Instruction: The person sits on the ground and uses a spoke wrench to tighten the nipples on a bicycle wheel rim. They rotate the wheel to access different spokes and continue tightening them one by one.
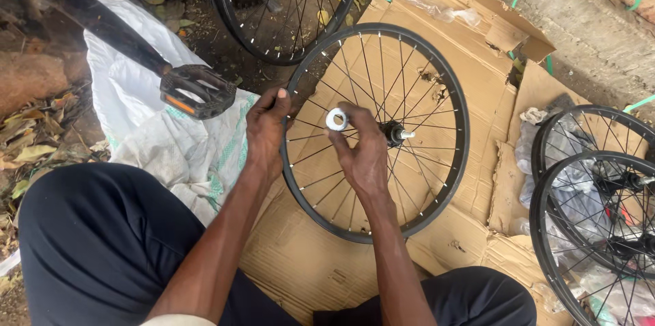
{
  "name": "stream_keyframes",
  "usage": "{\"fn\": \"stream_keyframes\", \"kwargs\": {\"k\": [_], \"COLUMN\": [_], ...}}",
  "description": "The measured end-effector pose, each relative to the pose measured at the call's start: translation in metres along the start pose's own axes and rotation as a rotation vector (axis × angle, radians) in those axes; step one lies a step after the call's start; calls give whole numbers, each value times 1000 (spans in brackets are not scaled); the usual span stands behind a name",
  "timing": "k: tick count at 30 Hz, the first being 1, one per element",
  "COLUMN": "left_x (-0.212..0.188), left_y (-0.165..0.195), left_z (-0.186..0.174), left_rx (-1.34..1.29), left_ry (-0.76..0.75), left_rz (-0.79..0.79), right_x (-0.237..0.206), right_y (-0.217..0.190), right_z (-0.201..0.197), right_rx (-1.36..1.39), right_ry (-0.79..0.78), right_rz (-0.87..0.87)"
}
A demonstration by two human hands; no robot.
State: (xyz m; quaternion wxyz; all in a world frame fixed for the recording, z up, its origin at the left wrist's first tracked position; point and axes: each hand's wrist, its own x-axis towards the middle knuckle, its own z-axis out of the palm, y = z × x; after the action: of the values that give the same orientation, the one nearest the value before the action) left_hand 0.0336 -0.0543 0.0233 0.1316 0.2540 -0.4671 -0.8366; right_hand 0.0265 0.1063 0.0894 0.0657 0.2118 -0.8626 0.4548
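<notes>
1. Wheel (437,182) flat on cardboard (300,264); left hand (265,128) grips rim at 9 o'clock.
2. Right hand (361,152) pinches white ring (336,119), 9 o'clock of hub (396,133).
3. Judged: ring not yet on axle.

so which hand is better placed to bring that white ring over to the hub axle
The right hand. It already pinches the white ring in its fingertips, just beside the hub axle. The left hand rests on the wheel rim, likely steadying it.

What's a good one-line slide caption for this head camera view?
Left hand steadies a spoked bicycle wheel on cardboard while the right hand holds a small white ring.
</notes>
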Motion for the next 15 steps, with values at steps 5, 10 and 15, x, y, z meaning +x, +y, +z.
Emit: {"fn": "stream_keyframes", "kwargs": {"k": [5, 10, 15], "left_x": [1, 2, 4], "left_y": [5, 3, -1], "left_z": [-3, -1, 4], "left_rx": [-51, -67, 20], "left_ry": [-23, 51, 168], "left_rz": [-58, -50, -15], "right_x": [1, 6, -2], "right_y": [-9, -2, 4], "right_z": [-1, 3, 5], "right_rx": [-4, -49, -69], "right_ry": [-66, -23, -42], "right_rz": [39, -42, -4]}}
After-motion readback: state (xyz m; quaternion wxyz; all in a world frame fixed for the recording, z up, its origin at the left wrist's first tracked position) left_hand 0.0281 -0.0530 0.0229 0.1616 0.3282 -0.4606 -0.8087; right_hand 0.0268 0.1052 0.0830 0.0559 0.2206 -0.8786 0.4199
